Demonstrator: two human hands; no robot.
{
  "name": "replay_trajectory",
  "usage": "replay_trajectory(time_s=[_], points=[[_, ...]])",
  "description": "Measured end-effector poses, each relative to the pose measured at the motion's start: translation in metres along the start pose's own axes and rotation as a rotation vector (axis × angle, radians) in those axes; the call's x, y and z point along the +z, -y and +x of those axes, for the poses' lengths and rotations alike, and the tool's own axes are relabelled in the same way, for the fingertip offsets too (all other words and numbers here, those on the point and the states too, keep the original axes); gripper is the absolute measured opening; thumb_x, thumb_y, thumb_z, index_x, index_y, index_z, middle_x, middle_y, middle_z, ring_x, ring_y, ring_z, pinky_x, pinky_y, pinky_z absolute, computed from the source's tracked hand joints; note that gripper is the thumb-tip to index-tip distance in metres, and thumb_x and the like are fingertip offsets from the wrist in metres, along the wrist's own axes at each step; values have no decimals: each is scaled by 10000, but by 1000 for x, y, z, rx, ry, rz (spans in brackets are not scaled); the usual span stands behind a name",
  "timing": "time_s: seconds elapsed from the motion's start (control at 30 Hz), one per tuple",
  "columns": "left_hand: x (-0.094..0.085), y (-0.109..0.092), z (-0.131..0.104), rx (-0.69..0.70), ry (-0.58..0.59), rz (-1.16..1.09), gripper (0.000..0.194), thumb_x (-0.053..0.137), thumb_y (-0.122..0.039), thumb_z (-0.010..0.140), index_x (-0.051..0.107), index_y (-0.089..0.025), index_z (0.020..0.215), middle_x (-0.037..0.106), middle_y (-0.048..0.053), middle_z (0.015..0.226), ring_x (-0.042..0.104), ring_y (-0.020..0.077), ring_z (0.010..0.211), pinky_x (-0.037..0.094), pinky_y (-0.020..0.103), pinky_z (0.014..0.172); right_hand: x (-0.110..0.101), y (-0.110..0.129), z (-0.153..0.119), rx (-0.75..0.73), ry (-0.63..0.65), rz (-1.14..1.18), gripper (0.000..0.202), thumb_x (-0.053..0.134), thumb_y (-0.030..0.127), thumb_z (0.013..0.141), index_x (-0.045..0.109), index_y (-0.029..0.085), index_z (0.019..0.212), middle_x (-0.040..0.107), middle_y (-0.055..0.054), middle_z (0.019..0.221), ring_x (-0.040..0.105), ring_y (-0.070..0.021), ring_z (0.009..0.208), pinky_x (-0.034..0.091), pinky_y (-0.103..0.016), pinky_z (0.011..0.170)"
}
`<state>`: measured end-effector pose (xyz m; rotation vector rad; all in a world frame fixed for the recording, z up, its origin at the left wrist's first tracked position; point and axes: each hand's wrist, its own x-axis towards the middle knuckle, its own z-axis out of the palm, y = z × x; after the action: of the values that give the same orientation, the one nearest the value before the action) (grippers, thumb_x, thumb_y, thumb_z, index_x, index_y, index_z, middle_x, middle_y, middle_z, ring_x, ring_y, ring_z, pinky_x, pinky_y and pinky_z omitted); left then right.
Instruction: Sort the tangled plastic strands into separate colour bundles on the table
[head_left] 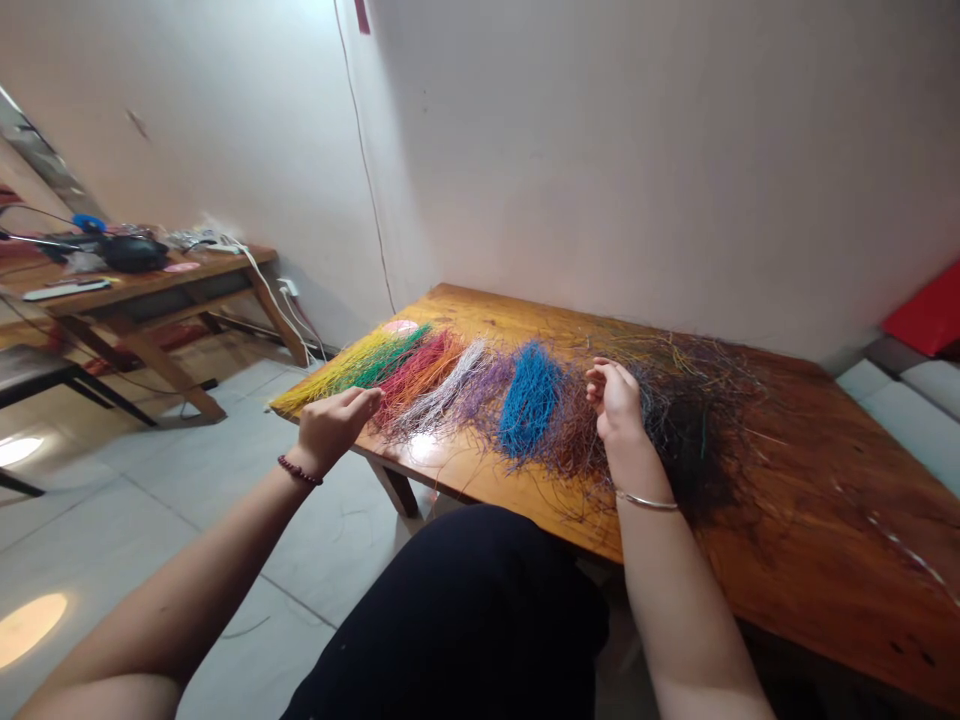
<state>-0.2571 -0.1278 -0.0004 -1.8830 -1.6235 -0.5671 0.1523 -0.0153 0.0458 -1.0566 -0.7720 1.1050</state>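
My left hand (340, 430) is closed with its fingertips pinched together, at the table's front edge beside the red bundle of thin wires (420, 372). Whatever it pinches is too thin to make out. Above the brown wires (583, 430) is my right hand (616, 398), its fingers curled inward; anything in them is hidden. Between the hands lie orange (442, 368), white (450, 390) and purple wires (487, 385), then a thick blue bundle (529, 400). Green (386, 360) and yellow wires (337, 367) spread at the far left. Grey and black wires (679, 430) tangle right of my right hand.
The wooden table (810, 480) stands against a pale wall (637, 170). At the left, another table (150, 295) holds a black object, cables and a power strip, with a dark stool (45, 372) in front. A red object (926, 312) rests at the far right.
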Motion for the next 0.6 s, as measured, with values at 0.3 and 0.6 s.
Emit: replay_trajectory(time_s=[0.3,0.6], points=[[-2,5,-5,55,57,24,250,470,-357,949,699,-278,1012,737,9,944,646,148,707,352,262,565,0,0,-1,14,3,27,128,593,213,649,591,195,776,598,43,626,452,-52,421,312,-154,363],[-16,0,-4,-6,-79,-25,232,504,-351,936,672,-259,1065,738,24,952,678,167,821,401,270,639,0,0,1,10,7,15,114,596,220,651,586,198,763,590,45,631,448,-51,419,314,-158,367]])
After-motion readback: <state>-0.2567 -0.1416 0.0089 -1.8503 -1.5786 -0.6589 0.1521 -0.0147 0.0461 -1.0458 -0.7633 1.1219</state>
